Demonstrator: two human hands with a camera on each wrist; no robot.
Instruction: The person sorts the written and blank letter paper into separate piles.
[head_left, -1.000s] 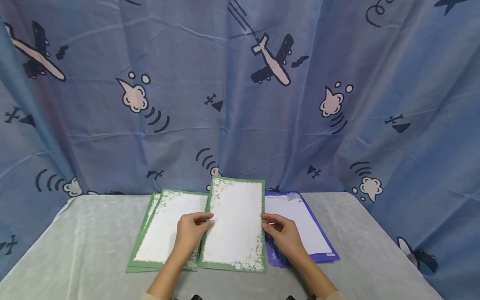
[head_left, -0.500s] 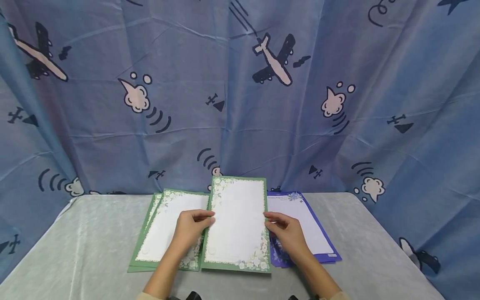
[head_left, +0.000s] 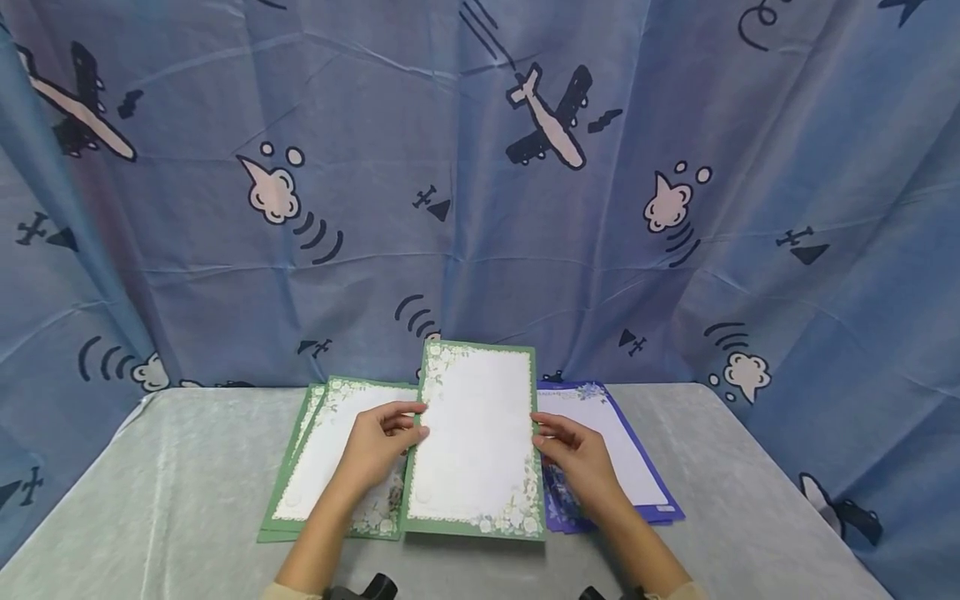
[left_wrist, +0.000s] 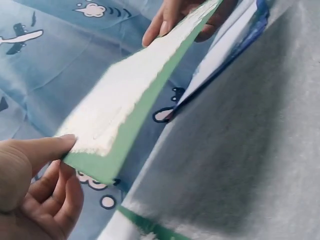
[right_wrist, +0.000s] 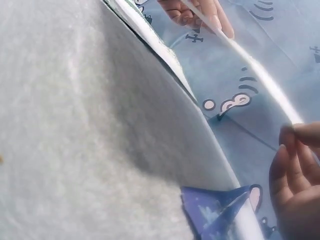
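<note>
A sheet of paper (head_left: 476, 437) with a green floral border is held up between both hands, white in the middle. My left hand (head_left: 381, 442) pinches its left edge between thumb and fingers. The right edge is pinched by my right hand (head_left: 573, 458). In the left wrist view the sheet (left_wrist: 115, 100) slants above the table, with a gap beneath it. Seen nearly edge-on in the right wrist view, the sheet (right_wrist: 265, 75) looks like a thin white strip. Green-bordered sheets (head_left: 315, 492) lie under my left hand, and purple-bordered sheets (head_left: 622, 467) under my right.
A grey cloth covers the table (head_left: 195, 467), whose far edge meets a blue curtain (head_left: 360, 208) printed with planes and clouds. The held sheet throws a shadow on the table in both wrist views. Dark device parts (head_left: 378, 587) show at the bottom of the head view.
Both hands have raised the green-bordered sheet slightly and shifted it a little to the right. The sheets lying on either side have stayed in place.
</note>
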